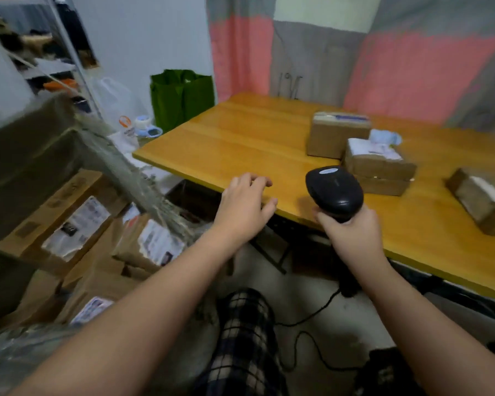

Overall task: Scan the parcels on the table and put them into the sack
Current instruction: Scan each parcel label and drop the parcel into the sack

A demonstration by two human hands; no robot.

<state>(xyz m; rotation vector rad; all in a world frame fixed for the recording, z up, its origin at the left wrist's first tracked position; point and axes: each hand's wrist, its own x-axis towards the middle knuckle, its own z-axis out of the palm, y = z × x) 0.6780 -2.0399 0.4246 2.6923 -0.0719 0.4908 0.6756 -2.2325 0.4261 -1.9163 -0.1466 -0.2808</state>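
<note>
My right hand grips the handle of a black barcode scanner at the table's near edge. My left hand hovers empty over that edge, fingers loosely spread. Three brown parcels lie on the wooden table: one at the back, a labelled one just behind the scanner, and one at the far right. To the left stands the woven sack, its mouth open, with several labelled parcels inside.
A green bag stands on the floor past the table's left corner, beside white bags and small items. Metal shelving fills the upper left. The scanner's black cable trails across the floor by my checked trouser leg.
</note>
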